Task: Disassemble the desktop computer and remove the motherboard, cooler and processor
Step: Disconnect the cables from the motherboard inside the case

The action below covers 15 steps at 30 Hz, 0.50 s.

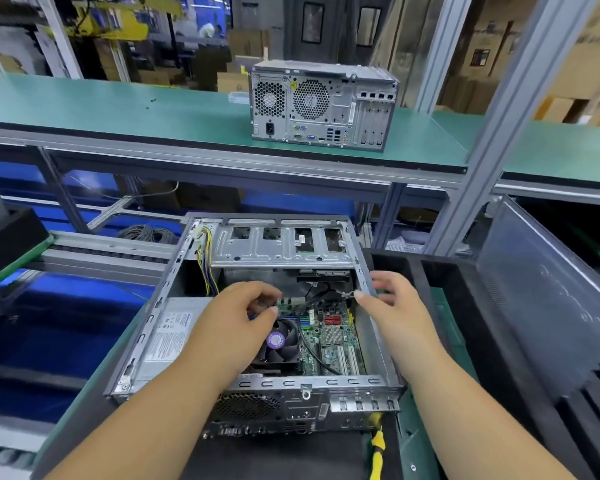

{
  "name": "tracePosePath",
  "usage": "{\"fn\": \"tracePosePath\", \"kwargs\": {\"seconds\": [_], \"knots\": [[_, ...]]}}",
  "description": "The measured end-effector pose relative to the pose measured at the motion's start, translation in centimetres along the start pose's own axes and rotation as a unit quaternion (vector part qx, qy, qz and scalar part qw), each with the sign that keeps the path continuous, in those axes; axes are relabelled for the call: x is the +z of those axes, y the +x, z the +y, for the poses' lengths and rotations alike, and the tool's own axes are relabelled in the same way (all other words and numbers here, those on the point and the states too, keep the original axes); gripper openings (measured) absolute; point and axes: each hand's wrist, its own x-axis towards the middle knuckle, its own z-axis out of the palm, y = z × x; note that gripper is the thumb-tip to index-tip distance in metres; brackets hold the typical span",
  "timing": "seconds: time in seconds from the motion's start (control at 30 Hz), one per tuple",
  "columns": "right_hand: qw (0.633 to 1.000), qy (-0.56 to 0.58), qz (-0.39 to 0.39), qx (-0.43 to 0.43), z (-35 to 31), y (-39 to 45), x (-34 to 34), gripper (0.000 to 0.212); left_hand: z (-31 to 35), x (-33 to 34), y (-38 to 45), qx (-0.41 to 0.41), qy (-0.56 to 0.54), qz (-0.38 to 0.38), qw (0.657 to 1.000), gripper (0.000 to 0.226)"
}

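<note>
An open desktop case (142, 341) lies flat on the bench in front of me, its side cover off. Inside sits the green motherboard (333, 344) with a black cooler fan (278, 344) that carries a purple sticker. My left hand (236, 317) reaches over the fan, its fingers curled at the board's top edge near a white connector; what they pinch is hidden. My right hand (388, 299) pinches a thin cable end (347, 294) beside the case's right wall. The processor is hidden under the cooler.
A silver power supply (174, 334) fills the case's left side, with yellow and black wires (207, 265) above it. A metal drive cage (281, 244) spans the far end. A second computer (323, 105) stands on the green upper shelf. A yellow-handled tool (376, 448) lies near the front.
</note>
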Motion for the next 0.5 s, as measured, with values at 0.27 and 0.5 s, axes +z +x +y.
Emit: {"fn": "tracePosePath", "kwargs": {"seconds": [0.27,0.5], "knots": [[0.963,0.227,-0.073,-0.128,-7.1,-2.7,3.5,0.025,5.8,-1.9,0.2,0.054,-0.313,-0.108,0.942,0.03],[0.937,0.29,-0.117,-0.158,-11.7,-2.8,7.0,0.026,7.4,-5.0,1.1,0.159,-0.283,-0.139,0.935,0.032]]}}
